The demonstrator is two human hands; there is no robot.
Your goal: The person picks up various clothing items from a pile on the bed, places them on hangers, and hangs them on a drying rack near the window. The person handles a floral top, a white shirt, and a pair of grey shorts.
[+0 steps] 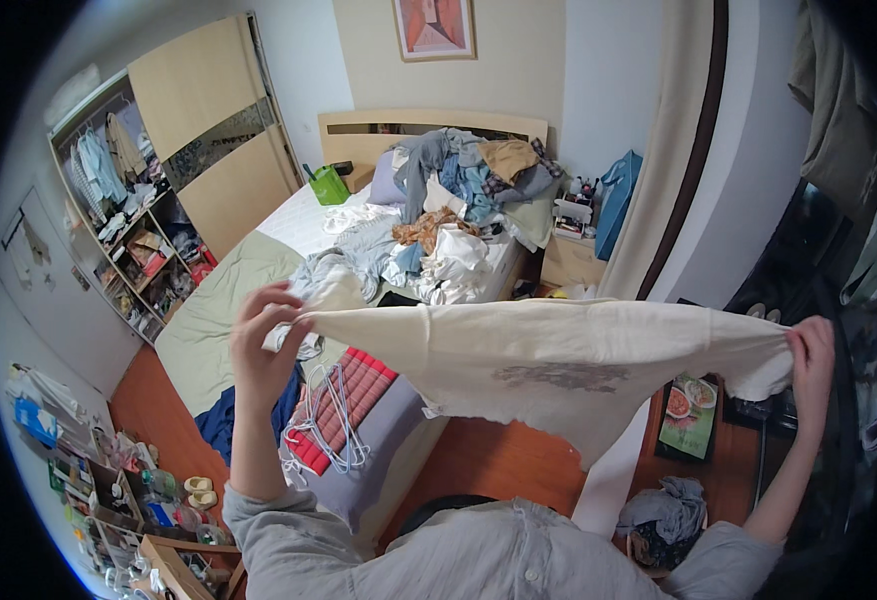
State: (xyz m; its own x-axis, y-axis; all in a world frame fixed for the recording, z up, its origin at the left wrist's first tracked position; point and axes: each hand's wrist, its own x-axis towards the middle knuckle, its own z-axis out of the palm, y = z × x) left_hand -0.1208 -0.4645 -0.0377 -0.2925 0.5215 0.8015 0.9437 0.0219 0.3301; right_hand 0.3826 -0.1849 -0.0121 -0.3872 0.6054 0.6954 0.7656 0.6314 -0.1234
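Note:
A cream long-sleeved garment (476, 352) is stretched sideways in the air before me, with a faded dark print on its front. My left hand (266, 337) pinches one sleeve end between thumb and fingers. At the far right, my right hand (811, 352) grips the other sleeve close to its cuff. The body of the garment hangs between them and narrows to a low corner at the right. Below my left hand, several white wire hangers (329, 424) lie on a red quilted pad (348, 405) at the bed's near corner.
Piled clothes (453, 180) cover the far part of the bed (239, 277). Dark blue cloth (217, 424) drapes over its left edge. At right are a green box (687, 420) and a basket of clothes (663, 517). An open wardrobe (127, 195) stands back left.

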